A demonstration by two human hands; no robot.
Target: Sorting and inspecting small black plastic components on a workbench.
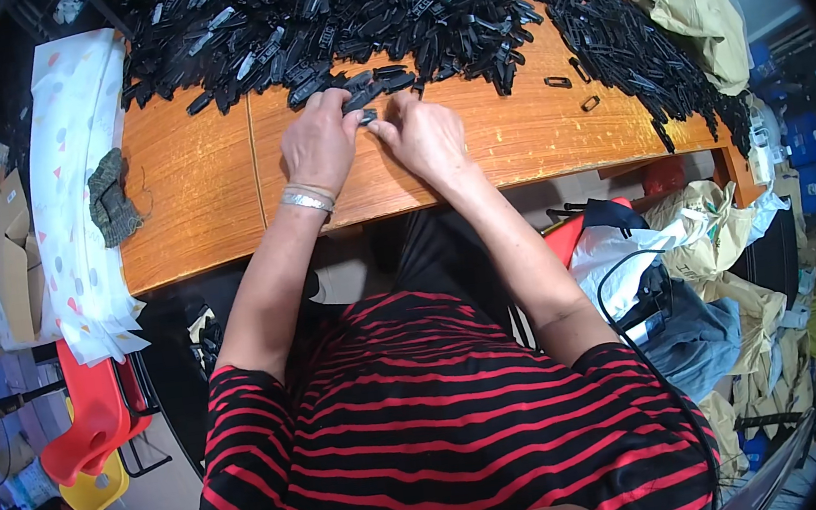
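Observation:
My left hand (318, 142), a silver bracelet at its wrist, is closed with thumb and fingers pinching a small black plastic piece (367, 117) just above the table. Close beside it, my right hand (429, 139) has its fingers curled and its thumb pointing at that piece. What the right fingertips hold, if anything, is too small and partly hidden to make out. Both hands are at the near edge of a big heap of black plastic pieces (332, 27), some of them glossy. Several loose ones lie right beyond my fingertips.
The wooden table (189, 189) carries a second heap of slim black frames (622, 54) at right, with two loose frames (559, 83) nearby. Patterned white sheeting (79, 192) and a dark knitted cloth (113, 200) lie left. Fabric and bags (703, 322) crowd the right side; a red chair (94, 412) stands left.

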